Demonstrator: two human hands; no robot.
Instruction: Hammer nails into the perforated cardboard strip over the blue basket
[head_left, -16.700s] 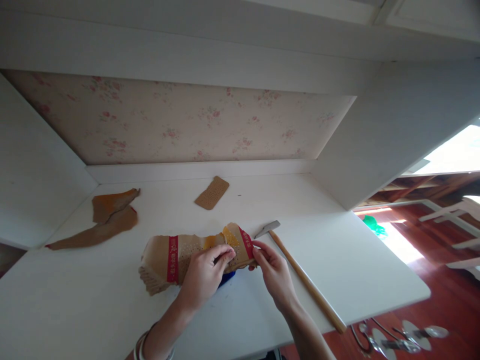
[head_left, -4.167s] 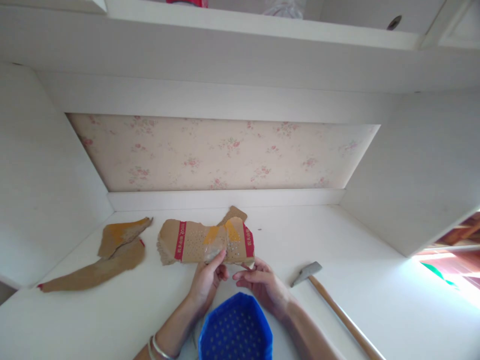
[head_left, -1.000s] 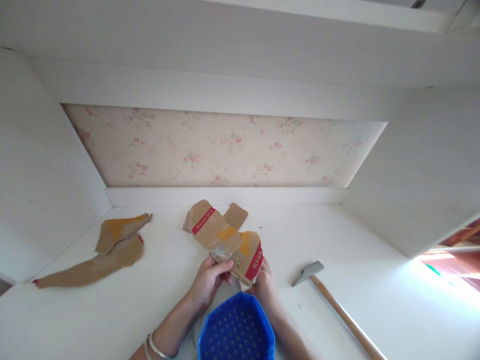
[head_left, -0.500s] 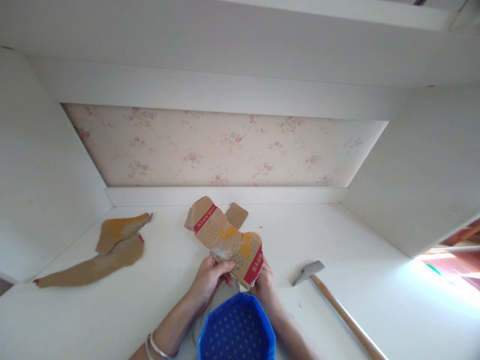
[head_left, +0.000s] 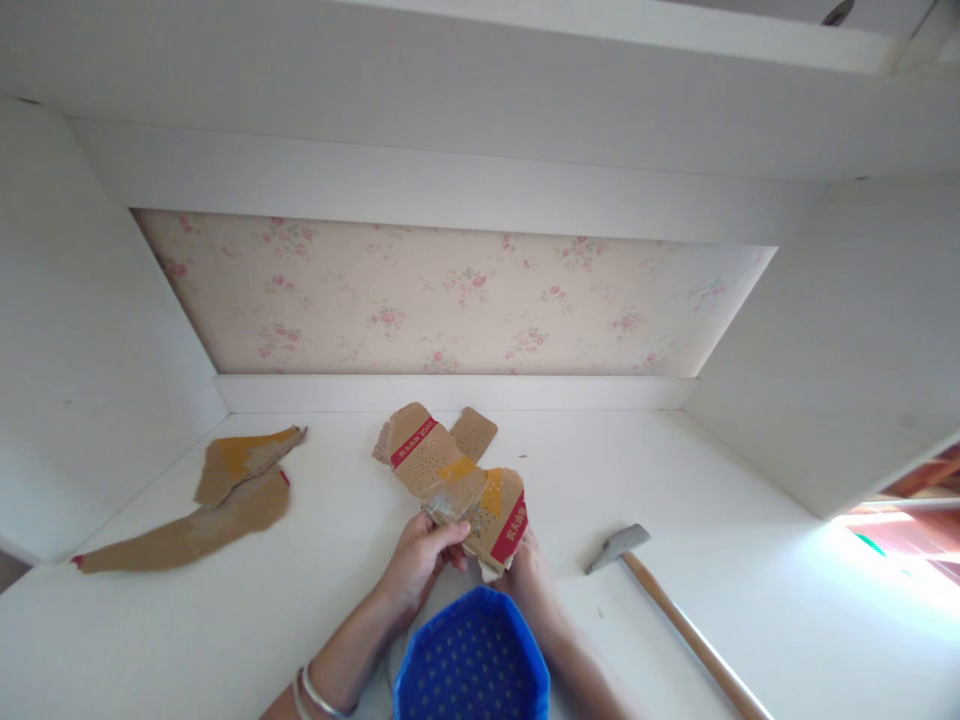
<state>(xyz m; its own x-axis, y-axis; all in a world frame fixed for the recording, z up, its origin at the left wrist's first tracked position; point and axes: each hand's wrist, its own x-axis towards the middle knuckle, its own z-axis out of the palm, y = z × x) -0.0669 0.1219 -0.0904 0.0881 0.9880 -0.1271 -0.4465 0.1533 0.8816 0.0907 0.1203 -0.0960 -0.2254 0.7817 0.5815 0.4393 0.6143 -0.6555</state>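
Note:
A torn strip of brown cardboard, with red printed bands, yellow tape and many small punched holes, is held up over the white surface. My left hand grips its lower left edge, thumb on top. Behind its right end is my right hand, fingers mostly hidden by the card and closed at its edge. A small perforated cardboard piece shows just behind the strip. Close below both hands is a blue faceted object with a dotted pattern.
On the right lies a hammer with a wooden handle. Torn cardboard scraps rest at the left. White side walls and a low ledge enclose the surface, with a floral-papered panel at the back.
The far end of the cardboard strip has dipped slightly toward me. Both hands keep their hold, and the view has shifted a little.

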